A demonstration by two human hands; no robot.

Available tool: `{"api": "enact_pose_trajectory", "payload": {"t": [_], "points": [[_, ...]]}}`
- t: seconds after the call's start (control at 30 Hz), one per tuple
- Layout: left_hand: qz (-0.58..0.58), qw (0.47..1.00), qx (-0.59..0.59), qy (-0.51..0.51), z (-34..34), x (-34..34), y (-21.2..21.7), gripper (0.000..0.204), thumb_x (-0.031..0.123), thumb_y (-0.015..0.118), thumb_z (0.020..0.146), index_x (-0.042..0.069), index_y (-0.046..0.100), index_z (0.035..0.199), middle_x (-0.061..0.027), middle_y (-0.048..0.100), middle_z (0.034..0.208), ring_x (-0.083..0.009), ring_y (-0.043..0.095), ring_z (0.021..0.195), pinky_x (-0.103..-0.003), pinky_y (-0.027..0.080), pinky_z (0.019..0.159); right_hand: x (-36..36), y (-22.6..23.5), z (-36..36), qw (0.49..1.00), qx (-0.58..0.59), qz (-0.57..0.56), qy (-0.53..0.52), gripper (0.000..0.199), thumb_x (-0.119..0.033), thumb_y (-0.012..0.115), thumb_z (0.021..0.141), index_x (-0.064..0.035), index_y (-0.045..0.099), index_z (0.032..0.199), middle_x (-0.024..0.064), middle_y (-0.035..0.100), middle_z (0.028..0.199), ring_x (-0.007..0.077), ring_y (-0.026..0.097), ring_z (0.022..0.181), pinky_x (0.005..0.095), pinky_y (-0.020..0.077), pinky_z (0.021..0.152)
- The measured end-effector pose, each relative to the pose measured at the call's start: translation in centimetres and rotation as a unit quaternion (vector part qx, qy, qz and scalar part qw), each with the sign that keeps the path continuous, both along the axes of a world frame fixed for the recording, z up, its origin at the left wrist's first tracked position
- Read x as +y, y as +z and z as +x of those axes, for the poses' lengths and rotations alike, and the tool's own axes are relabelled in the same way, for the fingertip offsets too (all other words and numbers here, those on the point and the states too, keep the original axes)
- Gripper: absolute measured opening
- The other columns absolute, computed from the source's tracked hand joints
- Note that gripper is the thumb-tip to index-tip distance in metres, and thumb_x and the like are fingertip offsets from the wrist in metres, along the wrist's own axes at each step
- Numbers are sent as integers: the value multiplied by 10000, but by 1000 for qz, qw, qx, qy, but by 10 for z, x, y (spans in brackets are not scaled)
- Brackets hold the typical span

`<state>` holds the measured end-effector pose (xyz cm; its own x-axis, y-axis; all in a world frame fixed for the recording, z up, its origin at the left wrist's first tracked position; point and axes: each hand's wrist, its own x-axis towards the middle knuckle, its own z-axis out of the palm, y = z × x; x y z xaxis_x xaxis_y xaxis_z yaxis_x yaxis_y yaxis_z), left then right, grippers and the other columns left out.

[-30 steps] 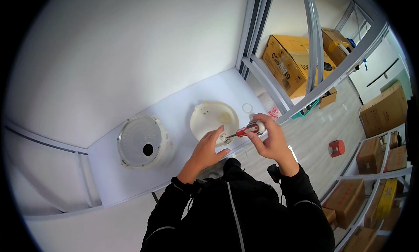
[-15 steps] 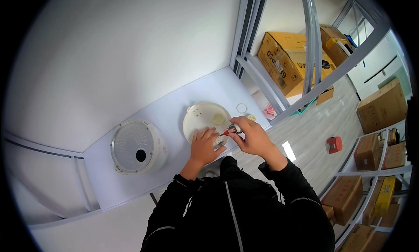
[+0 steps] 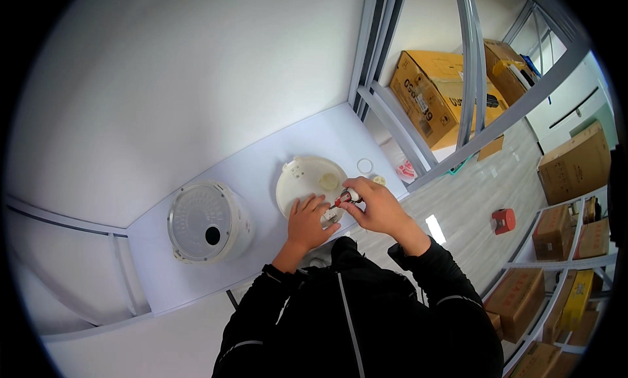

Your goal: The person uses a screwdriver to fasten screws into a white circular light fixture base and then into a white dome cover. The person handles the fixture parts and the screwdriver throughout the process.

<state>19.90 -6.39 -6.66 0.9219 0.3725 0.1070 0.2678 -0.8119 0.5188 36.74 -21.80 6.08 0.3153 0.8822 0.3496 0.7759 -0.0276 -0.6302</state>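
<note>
A round cream plastic cover [image 3: 292,185] lies on the white table, its hollow side up. My left hand [image 3: 308,222] rests on the cover's near part with fingers spread. In my right hand [image 3: 378,206] is a screwdriver with a red and white handle [image 3: 347,197]. Its shaft slants down to the left, toward the small fittings [image 3: 330,216] at the cover's near edge beside my left fingers. The tip is too small to make out. A translucent round piece [image 3: 328,181] sits inside the cover.
A white drum-shaped appliance [image 3: 204,222] with a clear lid stands on the table [image 3: 150,273] at left. A thin ring [image 3: 364,165] and a small cream round part [image 3: 379,180] lie right of the cover. Grey frame posts [image 3: 399,126] rise beyond; boxes [image 3: 515,293] fill shelves at right.
The whole view has shifted very slightly. Both hands keep nearly the same place on the cover, and the screwdriver's handle has turned or tilted a little in my right hand.
</note>
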Motion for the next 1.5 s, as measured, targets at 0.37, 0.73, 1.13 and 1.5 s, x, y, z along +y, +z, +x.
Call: {"api": "enact_pose_trajectory", "payload": {"t": [0.37,0.73,1.13,1.5], "points": [[3,1000,-11,8,0,-1,1,611,524,867,825,173,750,1311,-76,665,1510,-325,519,1513,-613,296,1286,24,22,-10,981,-120,-93,-119,556,-430,882,885,-60,646,1227,168,713,982,367,723,743,435,554,599],[-28,999,15,17,2,-1,1,563,507,861,838,175,772,1284,-60,638,1554,-322,481,1545,-623,263,1301,27,36,-35,989,-123,-79,9,429,-139,812,833,-41,634,1211,173,665,1058,360,735,867,464,584,695],[-69,997,32,8,0,1,9,628,517,869,827,129,768,1311,-76,612,1580,-322,456,1562,-603,252,1311,51,40,-34,926,-229,-272,-129,411,-376,807,862,-60,614,1042,133,673,862,291,740,761,409,527,551],[-56,998,15,12,0,0,8,603,534,883,812,150,784,1266,-59,636,1556,-306,482,1545,-609,274,1299,52,33,-39,929,-226,-261,-135,541,-370,833,794,-50,603,1165,141,638,944,277,746,758,400,525,537]]}}
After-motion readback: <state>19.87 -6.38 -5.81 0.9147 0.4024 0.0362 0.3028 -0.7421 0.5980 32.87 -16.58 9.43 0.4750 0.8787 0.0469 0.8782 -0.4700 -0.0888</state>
